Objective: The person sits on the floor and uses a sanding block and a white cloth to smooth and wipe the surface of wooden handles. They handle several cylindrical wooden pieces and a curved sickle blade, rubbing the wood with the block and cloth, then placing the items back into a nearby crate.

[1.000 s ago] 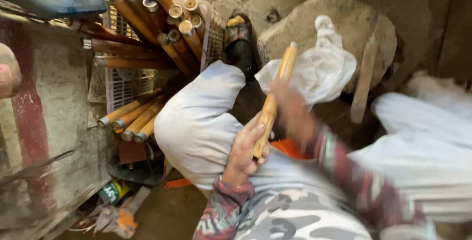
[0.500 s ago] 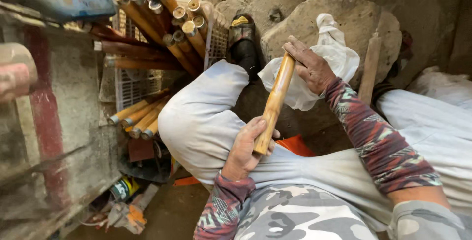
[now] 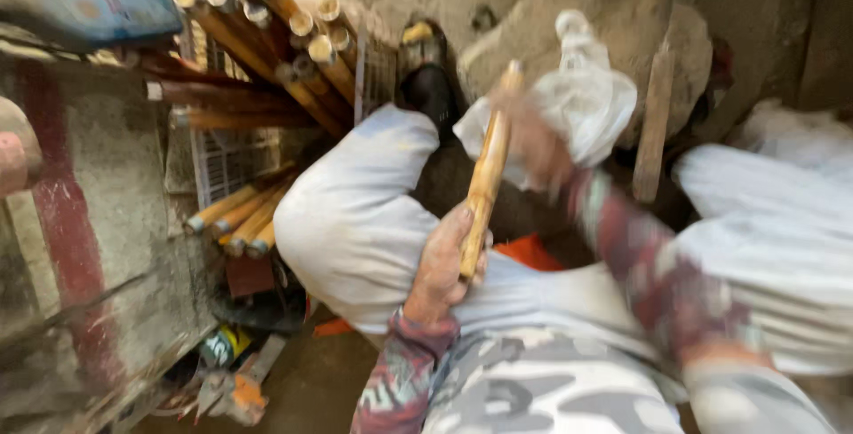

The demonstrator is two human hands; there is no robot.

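Note:
A short yellow-brown bamboo stick (image 3: pixel 487 167) stands nearly upright over my lap. My left hand (image 3: pixel 440 265) grips its lower end, resting on my white-trousered left knee (image 3: pixel 355 212). Blurred by motion, my right hand (image 3: pixel 538 141) is on the upper part of the stick, near its top end. Whether it holds a tool cannot be made out. Both forearms wear patterned red and grey sleeves.
Several bamboo sticks (image 3: pixel 275 34) lean bundled in a wire crate (image 3: pixel 222 159) at upper left, with more (image 3: pixel 240 216) lying below. A white plastic bag (image 3: pixel 582 96) sits on a round stone block (image 3: pixel 622 34). A wooden-handled tool (image 3: pixel 656 123) leans there. A black shoe (image 3: pixel 426 70) lies beyond my knee.
My right hand slid along the stick, up to its top end and back a little; it is now blurred. My left hand kept its grip on the lower end.

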